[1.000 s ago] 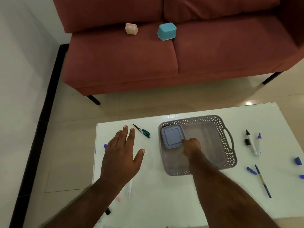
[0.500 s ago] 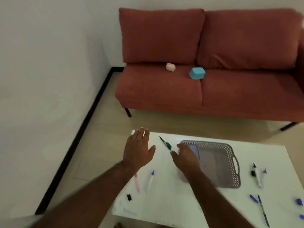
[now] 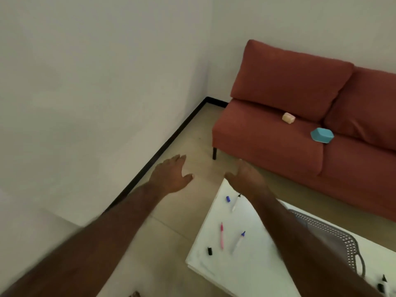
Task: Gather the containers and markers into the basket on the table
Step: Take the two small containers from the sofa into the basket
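On the white table [image 3: 252,266], lower right: a pink marker [image 3: 221,236], a blue-capped white marker [image 3: 238,241] just beside it, a loose black cap [image 3: 209,251] near the table's left edge, a loose blue cap [image 3: 228,198] and a black-tipped white marker [image 3: 236,202] toward the far corner. Grey perforated basket [image 3: 334,239] sits on the table to the right, largely hidden behind the right forearm; its contents cannot be seen. Two more markers [image 3: 383,285] lie at the bottom right edge, partly cut off.

Room: plain pale walls meeting at a corner, black skirting board [image 3: 162,146], beige tiled floor [image 3: 188,211]. Red two-seat sofa [image 3: 267,133] on dark legs stands against the far wall. On its seat: a small pale pink container [image 3: 288,118] and a blue container [image 3: 322,135], well apart from the table.

Hands: left hand [image 3: 171,176] spread flat, fingers together, thumb out, empty, held over the floor left of the table. Right hand [image 3: 246,176] open and empty, palm down, over the table's far left corner.

Change from half a second earlier: the view has swung left and tilted, so the sofa now sits upper right and the table lower right. Both hands have left the table top and basket and now reach forward toward the sofa side. The blue-lidded container seen in the basket earlier is now hidden.

Writing: no legible labels or brands on any item.
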`<control>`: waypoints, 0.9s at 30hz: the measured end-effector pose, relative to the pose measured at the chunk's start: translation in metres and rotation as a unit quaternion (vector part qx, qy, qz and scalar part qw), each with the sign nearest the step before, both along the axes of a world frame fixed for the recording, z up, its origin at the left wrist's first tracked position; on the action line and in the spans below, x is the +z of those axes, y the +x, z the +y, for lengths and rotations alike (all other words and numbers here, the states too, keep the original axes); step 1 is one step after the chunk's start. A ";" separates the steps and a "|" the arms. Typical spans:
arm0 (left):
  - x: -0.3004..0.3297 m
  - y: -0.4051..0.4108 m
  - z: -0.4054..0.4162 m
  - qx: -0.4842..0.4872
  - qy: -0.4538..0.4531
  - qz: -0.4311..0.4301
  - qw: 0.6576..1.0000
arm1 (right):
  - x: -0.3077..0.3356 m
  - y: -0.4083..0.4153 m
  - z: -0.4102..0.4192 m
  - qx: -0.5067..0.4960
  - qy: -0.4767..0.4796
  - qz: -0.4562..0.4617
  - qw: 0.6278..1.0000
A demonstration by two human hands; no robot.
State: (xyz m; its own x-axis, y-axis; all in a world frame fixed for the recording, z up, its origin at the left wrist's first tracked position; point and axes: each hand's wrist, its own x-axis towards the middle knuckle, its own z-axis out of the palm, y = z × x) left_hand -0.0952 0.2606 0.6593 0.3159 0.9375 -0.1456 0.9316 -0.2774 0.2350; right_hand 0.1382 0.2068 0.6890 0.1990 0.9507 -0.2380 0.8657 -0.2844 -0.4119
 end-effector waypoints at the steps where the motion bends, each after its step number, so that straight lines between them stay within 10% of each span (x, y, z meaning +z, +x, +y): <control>1: 0.000 -0.024 0.004 0.005 0.004 -0.001 1.000 | 0.002 -0.022 0.006 0.008 0.002 -0.006 1.000; 14: 0.016 -0.254 0.067 0.019 0.019 0.004 1.000 | -0.002 -0.243 0.079 0.028 0.020 0.013 0.999; 27: 0.018 -0.226 0.168 -0.031 0.026 -0.009 0.999 | -0.010 -0.210 0.162 -0.036 0.016 0.027 0.999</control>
